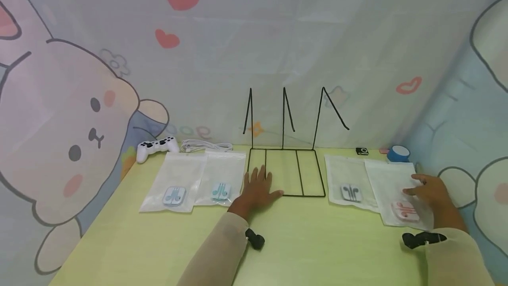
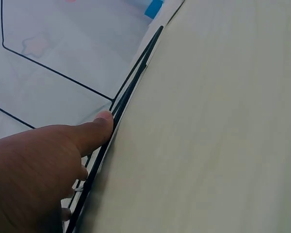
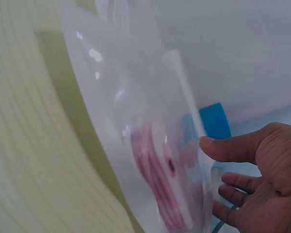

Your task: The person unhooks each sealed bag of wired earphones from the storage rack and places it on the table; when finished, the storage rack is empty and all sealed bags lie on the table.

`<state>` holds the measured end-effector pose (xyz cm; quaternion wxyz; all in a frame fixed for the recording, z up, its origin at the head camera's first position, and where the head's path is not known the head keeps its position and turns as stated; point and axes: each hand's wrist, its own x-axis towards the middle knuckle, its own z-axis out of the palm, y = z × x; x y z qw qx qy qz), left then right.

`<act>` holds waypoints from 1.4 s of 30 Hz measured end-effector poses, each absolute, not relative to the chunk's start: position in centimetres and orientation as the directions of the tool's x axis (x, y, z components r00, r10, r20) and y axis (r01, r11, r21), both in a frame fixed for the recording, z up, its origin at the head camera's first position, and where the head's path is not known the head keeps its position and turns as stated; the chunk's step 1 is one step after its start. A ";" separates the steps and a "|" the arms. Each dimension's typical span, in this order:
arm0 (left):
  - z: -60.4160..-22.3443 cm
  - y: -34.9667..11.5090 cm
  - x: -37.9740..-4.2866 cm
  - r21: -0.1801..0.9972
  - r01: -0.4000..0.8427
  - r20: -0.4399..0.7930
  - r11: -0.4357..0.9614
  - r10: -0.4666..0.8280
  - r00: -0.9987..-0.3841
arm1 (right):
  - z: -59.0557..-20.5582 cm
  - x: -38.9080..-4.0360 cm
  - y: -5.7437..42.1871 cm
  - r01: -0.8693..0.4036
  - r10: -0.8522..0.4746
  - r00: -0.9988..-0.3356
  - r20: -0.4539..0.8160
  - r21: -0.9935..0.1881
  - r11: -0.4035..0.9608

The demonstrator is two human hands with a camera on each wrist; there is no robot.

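My left hand (image 1: 258,191) rests with spread fingers on the front left of a black wire rack (image 1: 300,176); in the left wrist view its thumb (image 2: 99,127) touches the front wire. My right hand (image 1: 430,191) is at the right edge of a clear-white plastic bag (image 1: 390,176) holding pink earphones in a case (image 1: 405,211). The right wrist view shows the thumb (image 3: 223,149) against the bag's edge, with the other fingers loosely bent beside it; no firm grip is visible. Left of this bag lies another with dark grey earphones (image 1: 351,193).
Two bags with blue earphones (image 1: 174,196) and teal earphones (image 1: 221,191) lie left of the rack. Behind them are a white game controller (image 1: 157,146) and a coiled white cable (image 1: 206,146). A small black player (image 1: 362,151) and blue tape roll (image 1: 398,154) stand back right.
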<state>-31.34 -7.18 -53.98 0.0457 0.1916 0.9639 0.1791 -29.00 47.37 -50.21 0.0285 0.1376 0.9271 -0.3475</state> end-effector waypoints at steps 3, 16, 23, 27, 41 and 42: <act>-53.4 -7.4 -31.7 0.377 0.357 -0.013 0.855 0.390 -0.921 | -50.0 -28.9 46.7 0.254 0.241 -0.964 -0.109 -0.634 0.731; -50.9 -11.1 -29.3 0.619 0.309 0.034 0.722 0.369 -0.929 | -49.3 -26.9 43.6 0.147 0.150 -0.987 -0.055 -0.680 0.718; -49.9 -15.4 -27.2 0.619 0.332 0.182 0.712 0.281 -0.942 | -49.5 -25.8 40.9 0.057 0.097 -0.995 0.019 -0.687 0.724; -50.2 -18.2 -26.0 0.491 0.308 0.233 0.815 0.218 -0.948 | -50.1 -24.6 39.3 -0.029 0.056 -0.992 0.115 -0.628 0.777; -51.4 -24.7 -23.1 0.240 0.030 0.130 0.970 -0.001 -0.992 | -51.0 -21.0 35.5 -0.003 0.021 -0.998 0.061 -0.381 0.925; -51.4 -24.8 -23.0 0.241 0.016 0.127 0.970 -0.015 -0.992 | -51.1 -20.9 35.3 0.002 0.023 -0.998 0.055 -0.363 0.932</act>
